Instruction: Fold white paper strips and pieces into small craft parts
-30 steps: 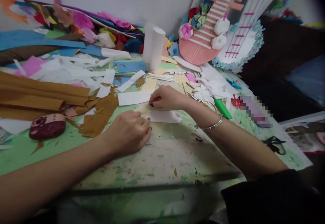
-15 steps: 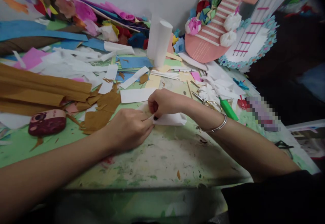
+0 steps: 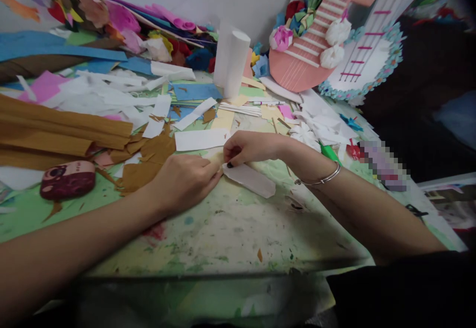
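Between my hands a folded strip of white paper (image 3: 253, 180) slants down to the right over the table, its outer end cut to a blunt point. My left hand (image 3: 190, 181) is closed, with thumb and forefinger at the strip's left end. Just right of it, my right hand (image 3: 255, 148) pinches the same end from above; a dark thumbnail shows and the other fingers curl in. Behind the hands lies a flat white paper strip (image 3: 201, 140). A white paper flower (image 3: 305, 134) and a green object (image 3: 330, 152) lie beyond my right wrist, partly covered by it.
Brown crepe paper (image 3: 59, 129) and a dark red rounded case (image 3: 68, 180) lie at left. White scraps (image 3: 122, 90) and blue paper (image 3: 195, 91) spread behind. A white paper roll (image 3: 237, 65) stands at the back. A pink paper lute shape (image 3: 301, 65) leans at back right.
The white paper strip has turned, its free end swinging down toward me. My right hand has shifted slightly right, and its wrist now hides the scissors. My left hand has barely moved.
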### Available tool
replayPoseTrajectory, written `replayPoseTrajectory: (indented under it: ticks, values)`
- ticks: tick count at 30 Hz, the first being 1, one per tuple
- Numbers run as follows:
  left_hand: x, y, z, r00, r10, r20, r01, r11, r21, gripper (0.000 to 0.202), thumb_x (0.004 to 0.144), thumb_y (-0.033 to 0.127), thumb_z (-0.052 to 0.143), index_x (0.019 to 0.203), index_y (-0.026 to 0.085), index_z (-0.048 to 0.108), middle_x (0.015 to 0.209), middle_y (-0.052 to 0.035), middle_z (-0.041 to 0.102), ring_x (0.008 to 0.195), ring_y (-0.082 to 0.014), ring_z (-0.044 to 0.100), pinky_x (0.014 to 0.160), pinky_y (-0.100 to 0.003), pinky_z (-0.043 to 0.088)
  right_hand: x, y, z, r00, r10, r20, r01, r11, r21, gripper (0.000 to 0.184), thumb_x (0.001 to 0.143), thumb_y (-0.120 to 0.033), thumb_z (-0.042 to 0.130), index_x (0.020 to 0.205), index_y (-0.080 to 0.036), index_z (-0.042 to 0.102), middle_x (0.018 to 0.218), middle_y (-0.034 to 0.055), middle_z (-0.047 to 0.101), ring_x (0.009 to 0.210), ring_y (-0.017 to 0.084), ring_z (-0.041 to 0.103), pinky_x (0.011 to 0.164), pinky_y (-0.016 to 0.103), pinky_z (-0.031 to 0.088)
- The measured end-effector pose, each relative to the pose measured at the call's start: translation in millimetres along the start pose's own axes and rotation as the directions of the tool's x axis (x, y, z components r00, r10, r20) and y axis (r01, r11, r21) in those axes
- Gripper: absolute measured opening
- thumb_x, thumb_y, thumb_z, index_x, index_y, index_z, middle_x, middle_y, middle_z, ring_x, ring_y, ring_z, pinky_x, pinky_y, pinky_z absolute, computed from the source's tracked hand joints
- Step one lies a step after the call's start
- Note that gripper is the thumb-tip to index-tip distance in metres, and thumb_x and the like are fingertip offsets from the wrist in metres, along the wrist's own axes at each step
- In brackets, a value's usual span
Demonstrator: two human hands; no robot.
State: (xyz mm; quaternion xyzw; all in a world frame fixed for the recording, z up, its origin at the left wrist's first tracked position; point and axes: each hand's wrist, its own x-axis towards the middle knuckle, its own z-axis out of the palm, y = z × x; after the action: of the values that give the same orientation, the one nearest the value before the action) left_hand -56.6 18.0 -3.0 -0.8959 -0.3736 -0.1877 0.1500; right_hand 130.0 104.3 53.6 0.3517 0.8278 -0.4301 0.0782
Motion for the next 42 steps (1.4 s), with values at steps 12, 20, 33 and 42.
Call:
replayPoseTrajectory:
  ticks: [12,20,33,42]
  values:
    - [10,4,-5.0,0.987,-0.155,-0.039,0.147,0.975,-0.165,0.047,0.080,0.064,0.058,0.079,0.018,0.048,0.077,-0.0064,0.051,0.074,-0.0232,0.048,0.065,-0.034,0.039,-38,48,35,0.698,0.502,-0.511,0.247,0.500,0.830,0.020,0.065,-0.006,0.062,0.073,-0.020,0.050,0.054,-0.0051,0.053,0.050,0.008,0.053,0.054,0.022,0.051]
    - [9,10,1.3,0.997,0.052,-0.051,-0.065,0.957,-0.282,0.029,0.088,0.039,0.061,0.073,0.017,0.050,0.075,-0.0058,0.054,0.073,-0.0198,0.048,0.065,-0.032,0.041,-53,43,61,0.609,0.521,-0.597,0.492,0.342,0.800,0.013,0.063,-0.009,0.067,0.072,-0.017,0.061,0.071,-0.0023,0.062,0.064,0.007,0.062,0.075,0.026,0.058]
    - [6,-4,7.1,0.989,0.007,-0.149,-0.030,0.988,-0.152,0.017,0.090,0.018,0.057,0.081,0.015,0.071,0.082,-0.0077,0.064,0.078,-0.0205,0.053,0.072,-0.034,0.048,-66,51,68,0.630,0.380,-0.677,0.143,0.800,0.583,0.013,0.068,-0.015,0.065,0.080,-0.015,0.071,0.064,0.0017,0.069,0.057,0.012,0.064,0.052,0.024,0.047]
    - [4,-4,7.0,0.990,-0.015,-0.143,-0.016,0.976,-0.216,0.013,0.091,0.020,0.058,0.099,0.015,0.067,0.082,-0.0049,0.066,0.078,-0.0192,0.054,0.073,-0.032,0.048,-76,68,63,0.642,-0.059,-0.764,0.019,0.998,-0.061,0.015,0.075,-0.014,0.064,0.082,-0.020,0.077,0.078,0.0010,0.060,0.054,0.006,0.049,0.052,0.023,0.038]
